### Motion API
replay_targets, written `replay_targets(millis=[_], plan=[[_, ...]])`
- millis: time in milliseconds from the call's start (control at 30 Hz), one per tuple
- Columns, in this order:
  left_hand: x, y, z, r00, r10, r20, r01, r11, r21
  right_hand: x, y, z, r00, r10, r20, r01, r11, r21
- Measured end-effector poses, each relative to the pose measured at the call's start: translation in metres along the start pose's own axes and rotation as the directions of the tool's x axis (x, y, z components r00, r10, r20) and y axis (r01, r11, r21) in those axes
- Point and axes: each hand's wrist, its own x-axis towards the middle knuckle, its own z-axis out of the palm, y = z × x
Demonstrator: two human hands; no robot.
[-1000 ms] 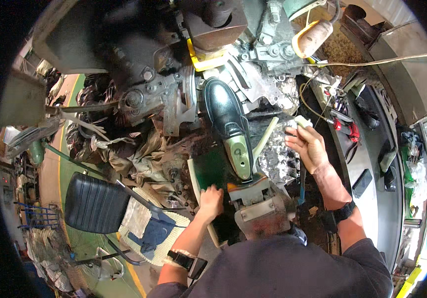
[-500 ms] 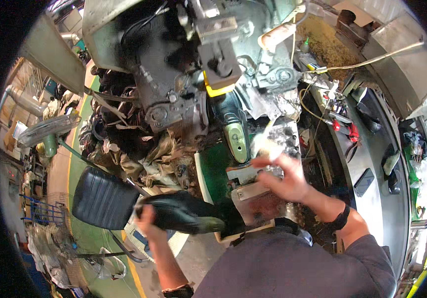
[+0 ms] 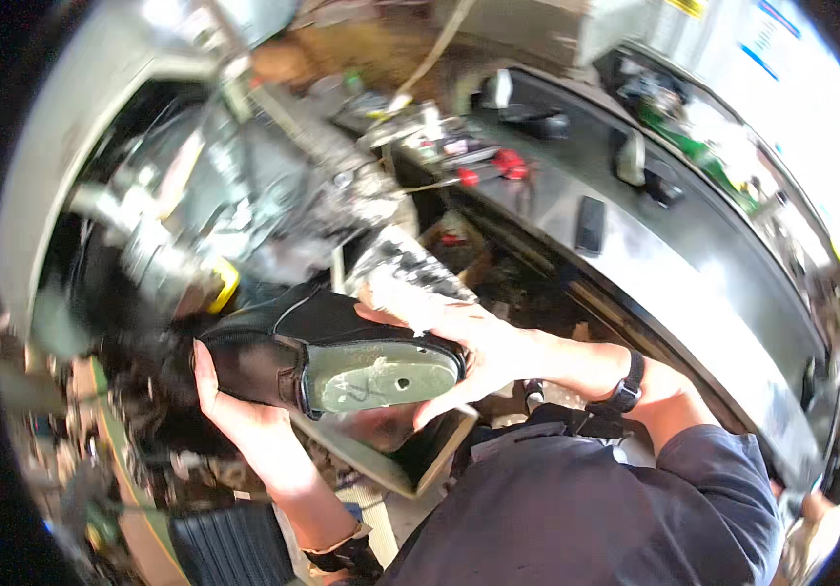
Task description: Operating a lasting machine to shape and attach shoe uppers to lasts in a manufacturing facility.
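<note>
Apparently I'm steadying the shoe (image 3: 322, 324) beyond the bench's left edge (image 3: 669, 283), left hand (image 3: 244, 415) cupped round toe, right hand (image 3: 488, 342) half-closed round heel; turning it likely wants both.

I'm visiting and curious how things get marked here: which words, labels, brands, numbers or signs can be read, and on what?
No text is quoted here; the marks, by place:
Green last in the black shoe, held by left hand and right hand: dark strokes, not copied out; fainter print, too blurred to read.
Blue-and-white sign: too blurred to read.
Yellow label at the top: too small to read.
</note>
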Motion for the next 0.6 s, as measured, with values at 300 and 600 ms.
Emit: replay_targets(millis=[300,600], plan=[[0.008,-0.234,0.112,0.875,-0.478,0.071,0.440,0.848,0.295,-0.149,-0.058,-0.135,0.872,0.285,-0.397,-0.408,0.871,-0.272],[-0.063,-0.515,0.190,0.540,-0.838,-0.080,0.719,0.409,0.562,-0.335,-0.084,-0.233,0.101,0.498,-0.861,-0.606,0.717,0.344]])
